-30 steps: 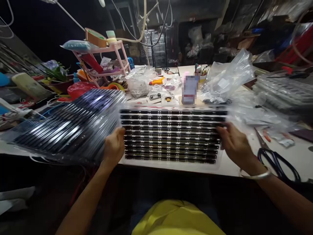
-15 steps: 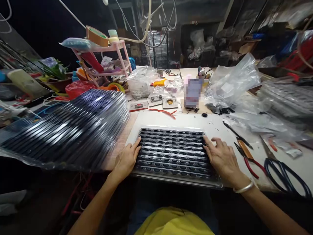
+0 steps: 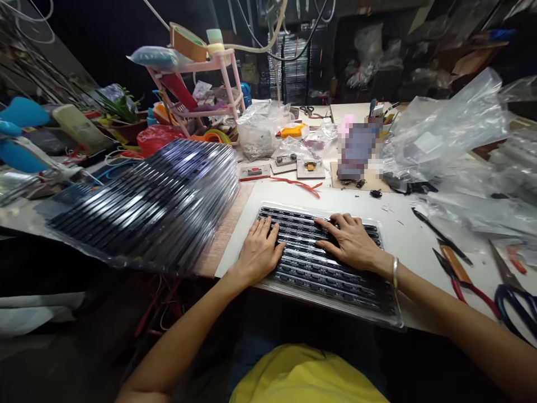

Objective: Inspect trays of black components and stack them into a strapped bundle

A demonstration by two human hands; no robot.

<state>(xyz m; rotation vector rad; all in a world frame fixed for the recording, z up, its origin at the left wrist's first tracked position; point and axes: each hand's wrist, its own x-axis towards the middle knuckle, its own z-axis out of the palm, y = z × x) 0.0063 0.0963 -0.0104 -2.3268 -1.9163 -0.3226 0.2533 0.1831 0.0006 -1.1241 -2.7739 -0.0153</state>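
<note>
A clear plastic tray [image 3: 323, 280] with rows of small black parts lies at the front edge of the white work surface, turned slightly. My left hand [image 3: 260, 249] rests on the tray's left part with its fingers spread over the rows. On the upper right part of the tray lies my right hand [image 3: 348, 240], its thumb and fingers apart and pointing left. Both palms face down, and neither hand grips anything. The parts beneath my fingers are hidden.
Stacked plastic trays [image 3: 159, 201] stand at the left. To the right lie pliers [image 3: 465, 280], a black pointed tool [image 3: 440, 235] and big scissors [image 3: 514, 296]. Clear plastic bags [image 3: 453, 134] pile up behind them. A pink rack [image 3: 201, 84] stands at the back left.
My hands have moved from the tray's left and right edges onto its top, the right one inward to the left. The tray now sits slightly turned. The view has shifted left.
</note>
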